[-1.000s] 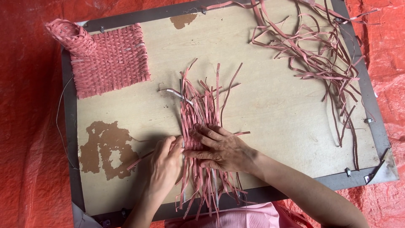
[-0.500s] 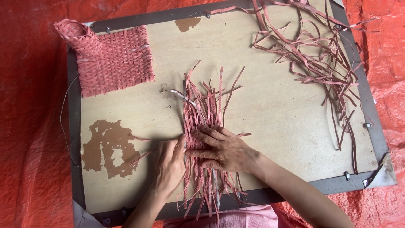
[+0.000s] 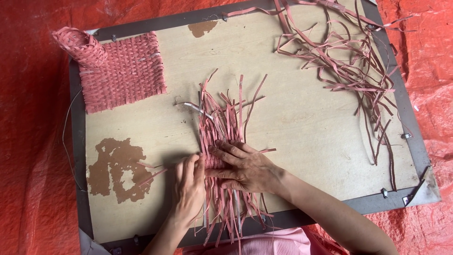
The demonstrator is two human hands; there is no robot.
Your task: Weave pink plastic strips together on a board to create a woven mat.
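Note:
A bunch of long pink strips (image 3: 222,127) lies lengthwise in the middle of a wooden board (image 3: 302,127), partly woven where my hands meet. My right hand (image 3: 243,165) presses flat on the woven part, fingers spread and pointing left. My left hand (image 3: 188,186) sits just left of it, with its fingertips pinching a cross strip at the weave's left edge. Loose ends of the strips fan out past the board's near edge.
A finished pink woven mat (image 3: 123,71) with a rolled corner lies at the board's far left. A tangle of loose pink strips (image 3: 349,66) covers the far right. The board has a dark metal frame (image 3: 406,123) and rests on red sheeting (image 3: 33,141).
The view has shifted slightly. Both hands stay on the weave, and the left fingers have closed in toward the right hand.

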